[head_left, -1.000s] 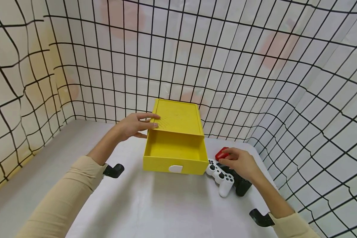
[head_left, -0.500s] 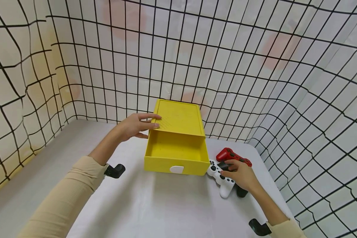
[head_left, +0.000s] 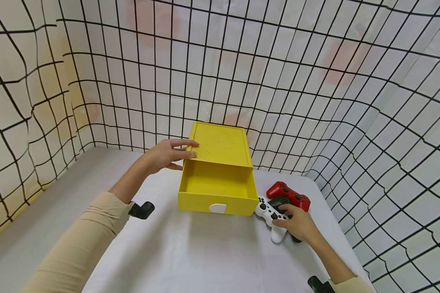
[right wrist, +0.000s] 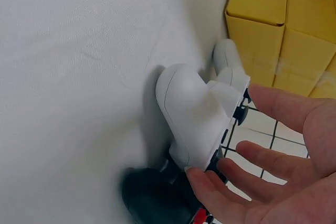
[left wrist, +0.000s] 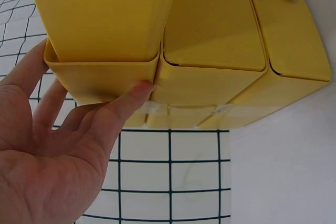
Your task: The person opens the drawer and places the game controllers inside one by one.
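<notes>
My left hand (head_left: 160, 155) rests at the upper left edge of a yellow drawer cabinet (head_left: 223, 142), fingers over the top, thumb against the side. The cabinet's top drawer (head_left: 216, 185), with a white pull (head_left: 218, 208), stands pulled out and shows a bare floor. My right hand (head_left: 301, 224) is at a white game controller (head_left: 267, 211); thumb and a bent finger pinch its body in the right wrist view. The controller lies on the table. A black game controller (head_left: 278, 201), partly hidden by my hand, lies beside it, and a red game controller (head_left: 281, 189) lies behind.
More yellow drawers (left wrist: 215, 24) with white pulls sit beneath the pulled-out one, seen in the left wrist view. Black wire mesh (head_left: 220, 77) encloses the back and sides of the white table (head_left: 205, 252).
My right hand has drawn back toward me from the red controller, over the black one, to the white one. More of the red controller shows. My left hand keeps its place on the cabinet.
</notes>
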The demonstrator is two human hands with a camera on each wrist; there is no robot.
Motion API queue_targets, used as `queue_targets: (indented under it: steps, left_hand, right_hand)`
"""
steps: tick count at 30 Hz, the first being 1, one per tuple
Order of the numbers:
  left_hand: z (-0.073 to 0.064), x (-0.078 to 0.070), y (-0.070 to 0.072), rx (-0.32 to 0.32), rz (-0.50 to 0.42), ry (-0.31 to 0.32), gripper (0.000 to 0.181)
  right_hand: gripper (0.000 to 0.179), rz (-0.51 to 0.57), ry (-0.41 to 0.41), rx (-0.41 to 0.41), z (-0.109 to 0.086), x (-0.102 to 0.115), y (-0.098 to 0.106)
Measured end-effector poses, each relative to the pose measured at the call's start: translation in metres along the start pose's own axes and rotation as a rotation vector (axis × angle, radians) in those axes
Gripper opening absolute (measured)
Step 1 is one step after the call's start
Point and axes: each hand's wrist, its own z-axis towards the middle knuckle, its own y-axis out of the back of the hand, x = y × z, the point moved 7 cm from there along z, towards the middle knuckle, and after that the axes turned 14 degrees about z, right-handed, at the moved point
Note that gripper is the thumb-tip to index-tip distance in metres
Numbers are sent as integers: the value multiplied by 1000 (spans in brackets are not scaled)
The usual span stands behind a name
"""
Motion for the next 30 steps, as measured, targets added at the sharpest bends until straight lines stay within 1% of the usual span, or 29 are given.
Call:
queue_targets:
  steps: [6, 12, 20, 25, 30]
  left_hand:
    - [0, -1, 0, -4, 6, -6, 52]
    - [0, -1, 1, -5, 6, -4, 52]
    - [0, -1, 0, -5, 8, -3, 52]
    - [0, -1, 0, -2, 8, 8, 53]
    - [0, -1, 0, -1, 3, 13, 52]
  right_hand:
    - [58, -15, 23, -30, 0, 1, -2]
    - [57, -40, 42, -30, 2, 5, -6]
    - [63, -59, 25, -25, 5, 1, -16]
    - [68, -62, 34, -33, 6, 0, -21]
    - [68, -59, 55, -58, 7, -1, -24]
